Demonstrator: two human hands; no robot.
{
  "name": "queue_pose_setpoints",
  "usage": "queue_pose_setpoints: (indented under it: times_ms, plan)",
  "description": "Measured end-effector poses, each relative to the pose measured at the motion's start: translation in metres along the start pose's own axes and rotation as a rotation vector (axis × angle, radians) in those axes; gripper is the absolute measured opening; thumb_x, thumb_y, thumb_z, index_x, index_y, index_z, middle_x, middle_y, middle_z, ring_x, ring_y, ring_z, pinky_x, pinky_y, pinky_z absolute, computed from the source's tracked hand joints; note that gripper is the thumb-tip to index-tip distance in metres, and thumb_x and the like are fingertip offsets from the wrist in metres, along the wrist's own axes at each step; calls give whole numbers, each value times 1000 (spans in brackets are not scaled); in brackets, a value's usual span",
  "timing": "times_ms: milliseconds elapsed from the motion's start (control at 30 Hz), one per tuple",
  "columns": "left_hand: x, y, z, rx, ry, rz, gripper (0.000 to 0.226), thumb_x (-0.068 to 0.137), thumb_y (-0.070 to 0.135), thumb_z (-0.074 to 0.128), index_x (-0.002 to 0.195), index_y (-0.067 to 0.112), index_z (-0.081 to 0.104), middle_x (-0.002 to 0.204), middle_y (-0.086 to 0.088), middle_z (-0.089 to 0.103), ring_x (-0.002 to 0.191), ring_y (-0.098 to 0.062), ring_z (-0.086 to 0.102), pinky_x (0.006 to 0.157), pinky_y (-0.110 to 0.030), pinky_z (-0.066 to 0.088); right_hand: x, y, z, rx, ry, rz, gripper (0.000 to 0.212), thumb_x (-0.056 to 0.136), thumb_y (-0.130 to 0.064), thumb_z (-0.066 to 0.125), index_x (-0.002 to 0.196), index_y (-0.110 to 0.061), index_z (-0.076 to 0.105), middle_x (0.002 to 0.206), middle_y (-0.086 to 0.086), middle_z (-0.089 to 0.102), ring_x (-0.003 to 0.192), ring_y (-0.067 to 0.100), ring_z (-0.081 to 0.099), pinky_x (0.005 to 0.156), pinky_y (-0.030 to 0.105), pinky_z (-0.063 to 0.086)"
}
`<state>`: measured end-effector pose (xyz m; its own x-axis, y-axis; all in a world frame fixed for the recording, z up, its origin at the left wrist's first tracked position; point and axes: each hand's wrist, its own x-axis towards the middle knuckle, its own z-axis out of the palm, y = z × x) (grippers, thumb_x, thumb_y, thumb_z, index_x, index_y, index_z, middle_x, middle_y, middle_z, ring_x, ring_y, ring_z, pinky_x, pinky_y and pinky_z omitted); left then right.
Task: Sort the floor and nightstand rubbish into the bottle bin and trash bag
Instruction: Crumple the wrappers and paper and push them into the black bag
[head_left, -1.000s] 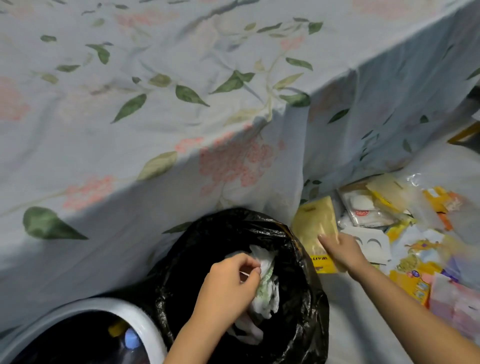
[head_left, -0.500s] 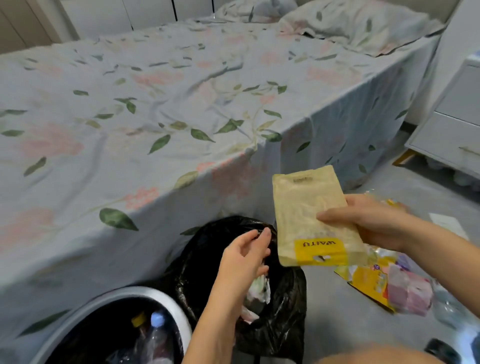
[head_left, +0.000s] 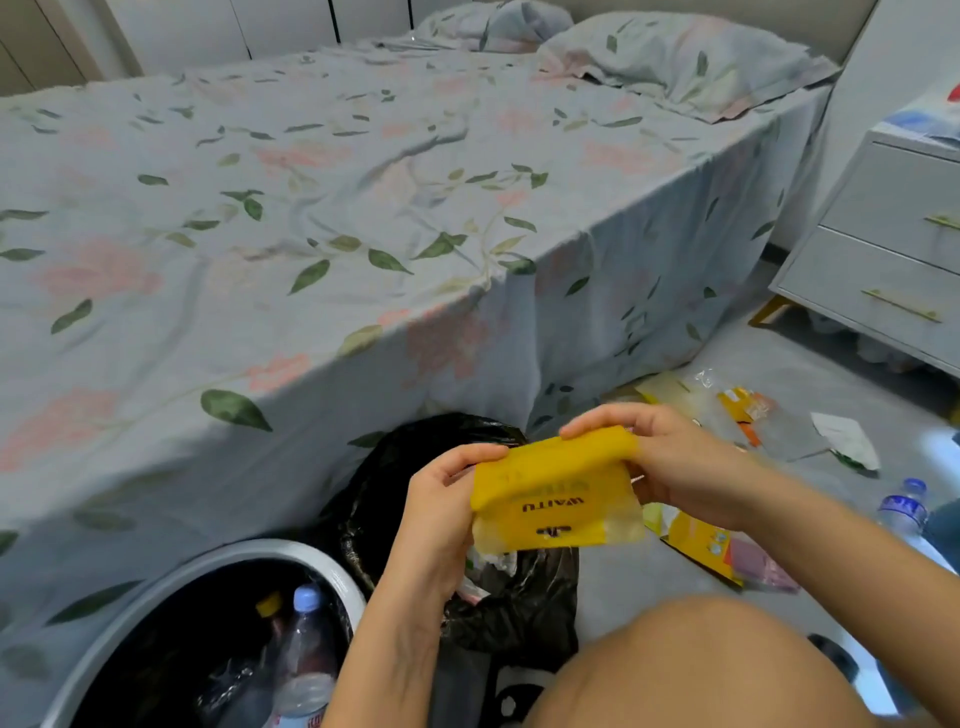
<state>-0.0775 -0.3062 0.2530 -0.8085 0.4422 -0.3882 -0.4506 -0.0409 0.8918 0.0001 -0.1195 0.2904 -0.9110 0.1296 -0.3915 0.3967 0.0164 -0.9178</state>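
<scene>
Grey floor (head_left: 649, 597) runs beside a bed (head_left: 311, 208) with a floral sheet, a nightstand (head_left: 883, 249) at its far right. Both hands hold a yellow packet (head_left: 556, 493) folded over, just above the black trash bag (head_left: 395, 467) — the left hand (head_left: 441, 499) pinches its left edge, the right hand (head_left: 675, 462) curls over the fold. A white-rimmed bottle bin (head_left: 332, 566) sits left of the bag, bottles (head_left: 306, 649) inside. Wrappers (head_left: 727, 410) and a plastic bottle (head_left: 904, 509) lie on the floor to the right — a bare knee (head_left: 701, 670) shows below.
</scene>
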Motion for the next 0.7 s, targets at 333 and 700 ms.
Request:
queue_pose_setpoints:
  times_ms: [333, 700]
  plan:
    - [15, -14, -10, 34, -48, -146, 40, 84, 32, 70, 119, 14, 63, 107, -10, 73, 95, -27, 71, 78, -45, 59, 16, 14, 6, -196, 112, -23, 12, 88, -32, 65, 94, -23, 71, 100, 1, 63, 88, 17, 63, 62, 30, 57]
    - [26, -25, -16, 880, -157, 361, 40, 80, 31, 76, 117, 37, 61, 102, 24, 62, 96, 10, 57, 79, -6, 46, 41, 40, 0, -505, 35, -213, 34, 71, -23, 80, 91, -44, 63, 88, -13, 66, 86, 11, 65, 75, 36, 57]
